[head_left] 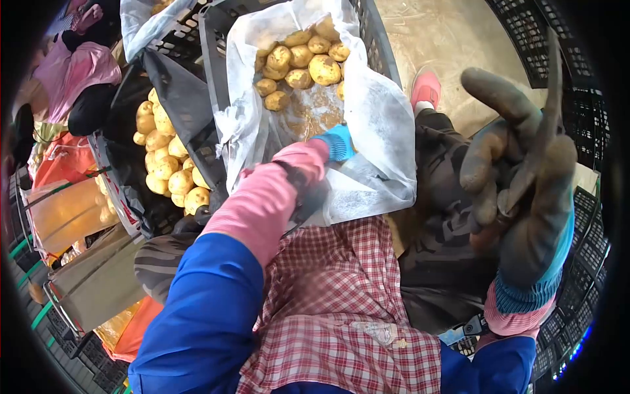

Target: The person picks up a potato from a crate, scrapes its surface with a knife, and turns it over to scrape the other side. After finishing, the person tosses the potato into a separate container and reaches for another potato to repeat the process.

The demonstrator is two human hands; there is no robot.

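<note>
My left hand reaches into a grey plastic crate lined with white cloth. Only its blue knitted glove cuff shows; the fingers are hidden beside the liner's right side. Several yellow potatoes lie at the far end of the crate, above a dirt-stained patch of lining. At the right, close to the camera, my right hand is raised in a dark-soiled glove with a teal cuff. Its fingers curl around a long, thin, dark, blade-like tool, whose exact kind I cannot make out.
A black-lined crate of potatoes stands at the left of mine. Beyond it a person in a pink top sits near orange bags. Black perforated crates line the right side. My pink shoe rests on the floor.
</note>
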